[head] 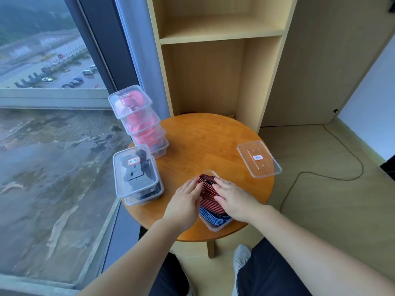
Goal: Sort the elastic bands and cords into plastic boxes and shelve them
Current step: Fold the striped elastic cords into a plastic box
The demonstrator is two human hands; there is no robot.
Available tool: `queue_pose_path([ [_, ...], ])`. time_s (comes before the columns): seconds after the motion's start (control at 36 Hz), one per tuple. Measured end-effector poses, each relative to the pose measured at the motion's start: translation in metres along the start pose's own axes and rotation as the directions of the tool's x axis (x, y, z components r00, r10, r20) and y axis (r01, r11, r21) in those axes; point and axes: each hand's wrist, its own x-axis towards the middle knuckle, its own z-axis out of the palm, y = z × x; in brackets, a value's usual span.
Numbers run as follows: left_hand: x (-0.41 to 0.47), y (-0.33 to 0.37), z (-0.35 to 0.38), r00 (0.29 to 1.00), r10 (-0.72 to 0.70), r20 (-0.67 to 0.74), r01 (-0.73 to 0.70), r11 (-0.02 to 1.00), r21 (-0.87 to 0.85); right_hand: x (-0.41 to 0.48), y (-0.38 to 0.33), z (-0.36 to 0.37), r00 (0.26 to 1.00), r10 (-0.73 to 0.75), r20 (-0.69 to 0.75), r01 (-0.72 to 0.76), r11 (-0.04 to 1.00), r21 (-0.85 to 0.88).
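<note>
An open clear plastic box (215,227) sits at the near edge of the round wooden table (205,142). It holds a red striped elastic band (208,194) above a blue striped one (213,215). My left hand (186,201) lies flat against the band's left side. My right hand (234,198) presses on the red band with straight fingers. The box's loose lid (259,158), with a red label, lies on the table's right edge.
A stack of lidded boxes with pink cords (139,121) stands at the table's back left. Two stacked boxes with black cords (136,174) stand on the left. A wooden shelf unit (222,35) rises behind the table. A black cable (320,174) lies on the floor.
</note>
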Motion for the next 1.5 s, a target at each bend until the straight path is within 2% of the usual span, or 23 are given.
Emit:
queue_pose_path([
  [0.19, 0.008, -0.005, 0.014, 0.993, -0.031, 0.116, 0.022, 0.996, 0.083, 0.002, -0.001, 0.012, 0.996, 0.021, 0.089, -0.015, 0.998, -0.063],
  [0.28, 0.007, -0.007, 0.022, 0.994, -0.041, 0.101, 0.034, 0.997, 0.073, 0.002, 0.001, 0.017, 0.996, 0.015, 0.091, -0.002, 0.991, -0.137],
  [0.33, 0.006, -0.003, 0.027, 0.995, -0.075, 0.060, 0.074, 0.997, 0.022, 0.002, 0.001, 0.020, 0.997, 0.018, 0.081, -0.005, 0.989, -0.150],
  [0.47, 0.015, 0.023, 0.038, 0.960, -0.277, -0.034, 0.262, 0.937, -0.230, 0.002, 0.005, 0.023, 0.998, -0.016, 0.057, 0.022, 0.994, -0.109],
  [0.61, 0.027, 0.037, 0.047, 0.925, -0.364, -0.115, 0.303, 0.884, -0.356, 0.004, 0.010, 0.027, 0.998, -0.054, 0.032, 0.055, 0.998, -0.031],
  [0.83, 0.030, 0.025, 0.039, 0.959, -0.261, -0.111, 0.220, 0.932, -0.289, 0.005, 0.023, 0.013, 0.996, -0.062, 0.068, 0.052, 0.988, 0.143],
  [0.97, 0.032, 0.014, 0.027, 0.981, -0.172, -0.090, 0.158, 0.978, -0.139, 0.010, 0.034, -0.001, 0.999, -0.052, -0.011, 0.053, 0.975, 0.218],
  [1.06, 0.033, 0.015, 0.021, 0.984, -0.161, -0.076, 0.149, 0.979, -0.140, 0.017, 0.052, -0.017, 0.994, -0.024, -0.110, 0.044, 0.981, 0.188],
  [1.11, 0.035, 0.016, 0.018, 0.982, -0.169, -0.080, 0.156, 0.976, -0.149, 0.024, 0.071, -0.028, 0.982, 0.038, -0.185, -0.010, 0.988, 0.152],
  [1.19, 0.039, 0.020, 0.016, 0.982, -0.168, -0.089, 0.154, 0.978, -0.140, 0.039, 0.104, -0.044, 0.942, 0.218, -0.256, -0.193, 0.974, 0.118],
  [1.31, 0.047, 0.024, 0.015, 0.983, -0.153, -0.103, 0.141, 0.983, -0.114, 0.050, 0.141, -0.053, 0.875, 0.432, -0.217, -0.423, 0.902, 0.086],
  [1.5, 0.062, 0.033, 0.014, 0.982, -0.133, -0.134, 0.120, 0.988, -0.100, 0.051, 0.168, -0.050, 0.801, 0.576, -0.163, -0.590, 0.805, -0.056],
])
